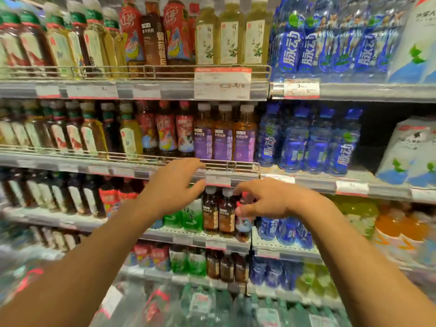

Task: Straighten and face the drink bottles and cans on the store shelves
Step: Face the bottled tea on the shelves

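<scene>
My right hand (266,201) reaches to the third shelf, where its fingers and thumb curl round the neck of a dark red-capped bottle (244,228). Just left of that bottle stand two brown tea bottles (210,214) with white caps, upright and label forward. Green tea bottles (193,217) are partly hidden behind my left hand (174,185). That hand hovers in front of the shelf edge (217,181) with its fingers stretched out and holds nothing. Purple-label bottles (224,142) line the shelf above.
A wire rail (231,165) fronts the shelf above my hands. Blue drink bottles (306,142) fill the right bays, and boxed packs (408,152) sit at far right. Orange and yellow-green bottles (389,223) stand beyond my right arm. More rows fill the lower shelves.
</scene>
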